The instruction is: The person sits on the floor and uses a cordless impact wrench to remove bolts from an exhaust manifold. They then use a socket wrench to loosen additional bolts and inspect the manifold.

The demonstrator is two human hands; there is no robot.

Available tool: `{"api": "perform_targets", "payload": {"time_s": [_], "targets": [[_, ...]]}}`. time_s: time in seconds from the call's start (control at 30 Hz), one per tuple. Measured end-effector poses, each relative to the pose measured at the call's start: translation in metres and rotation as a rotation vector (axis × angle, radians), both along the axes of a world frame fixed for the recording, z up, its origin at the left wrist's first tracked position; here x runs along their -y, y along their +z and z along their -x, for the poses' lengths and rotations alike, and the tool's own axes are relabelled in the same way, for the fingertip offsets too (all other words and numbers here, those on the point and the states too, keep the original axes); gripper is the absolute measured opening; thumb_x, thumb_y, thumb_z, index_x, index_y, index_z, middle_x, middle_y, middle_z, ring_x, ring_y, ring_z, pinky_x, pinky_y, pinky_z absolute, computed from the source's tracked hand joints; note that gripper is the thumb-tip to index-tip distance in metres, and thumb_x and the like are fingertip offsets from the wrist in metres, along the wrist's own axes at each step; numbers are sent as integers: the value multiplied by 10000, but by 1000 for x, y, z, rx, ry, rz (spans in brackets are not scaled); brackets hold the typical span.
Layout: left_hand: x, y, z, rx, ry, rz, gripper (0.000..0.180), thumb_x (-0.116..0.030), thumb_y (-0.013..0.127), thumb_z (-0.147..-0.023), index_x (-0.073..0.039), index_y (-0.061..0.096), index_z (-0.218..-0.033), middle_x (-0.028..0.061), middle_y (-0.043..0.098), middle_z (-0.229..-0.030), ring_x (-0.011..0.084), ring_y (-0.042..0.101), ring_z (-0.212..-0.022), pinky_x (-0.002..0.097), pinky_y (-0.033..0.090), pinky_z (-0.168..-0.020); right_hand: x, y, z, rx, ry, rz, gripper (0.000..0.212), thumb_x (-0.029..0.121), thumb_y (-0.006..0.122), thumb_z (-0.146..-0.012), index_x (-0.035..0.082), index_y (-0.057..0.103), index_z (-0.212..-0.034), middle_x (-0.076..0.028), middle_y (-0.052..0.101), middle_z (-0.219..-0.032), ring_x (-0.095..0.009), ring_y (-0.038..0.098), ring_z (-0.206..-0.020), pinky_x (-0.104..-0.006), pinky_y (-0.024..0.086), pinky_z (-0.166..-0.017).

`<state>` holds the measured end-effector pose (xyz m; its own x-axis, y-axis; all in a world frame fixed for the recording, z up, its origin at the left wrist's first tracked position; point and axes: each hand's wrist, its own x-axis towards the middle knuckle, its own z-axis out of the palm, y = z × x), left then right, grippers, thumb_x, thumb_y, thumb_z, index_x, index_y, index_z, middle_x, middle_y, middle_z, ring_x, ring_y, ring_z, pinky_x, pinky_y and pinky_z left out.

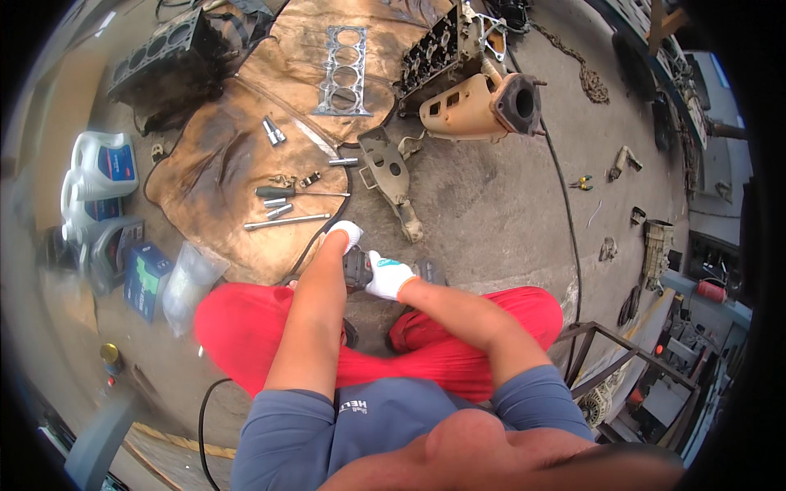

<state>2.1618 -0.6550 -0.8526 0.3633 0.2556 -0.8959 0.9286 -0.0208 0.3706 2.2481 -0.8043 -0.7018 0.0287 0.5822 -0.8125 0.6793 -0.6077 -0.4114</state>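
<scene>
My left hand is in a white glove, curled closed by the near edge of the brown cloth, at the far end of a dark chunky object. Whatever its fingers grip is hidden. From the right, my right hand, also gloved in white, closes around the side of that dark object with the thumb raised. The object sits low between my red-trousered knees, and its kind does not show. Just beyond my left hand lie a long metal bar, several sockets and a screwdriver with a dark green handle.
A head gasket lies on the brown cloth. An engine block stands far left, a cylinder head and tan heat-shielded manifold far right. A metal bracket rests ahead. Jugs and a blue box stand left; a cable crosses the right.
</scene>
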Motion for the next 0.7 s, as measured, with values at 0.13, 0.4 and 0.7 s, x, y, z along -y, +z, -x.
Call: {"api": "perform_targets", "payload": {"time_s": [0.13,0.4,0.7], "targets": [[16,8,-6,139,822,657,319,-262,540,-1097,-59,644,-875,97,652,-771,230,612,-692,402,528,-697,-18,60,-49,-7,337,-56,661,369,676,-849,42,500,-1396,-282,715,-1183,-433,701,-1106,-484,542,-954],[61,113,-94,578,1318,1125,186,-217,625,-1061,-75,631,-942,74,636,-781,239,633,-730,398,547,-707,-27,193,-140,291,617,-60,503,287,675,-845,104,581,-1304,-198,747,-1035,-395,724,-983,-488,557,-827],[-10,23,-26,415,1393,439,288,-240,474,-1076,-192,465,-792,15,436,-653,204,451,-535,431,451,-648,-8,198,-135,-89,596,-116,590,227,734,-844,172,560,-1406,-187,738,-1124,-389,711,-1039,-456,538,-883]]}}
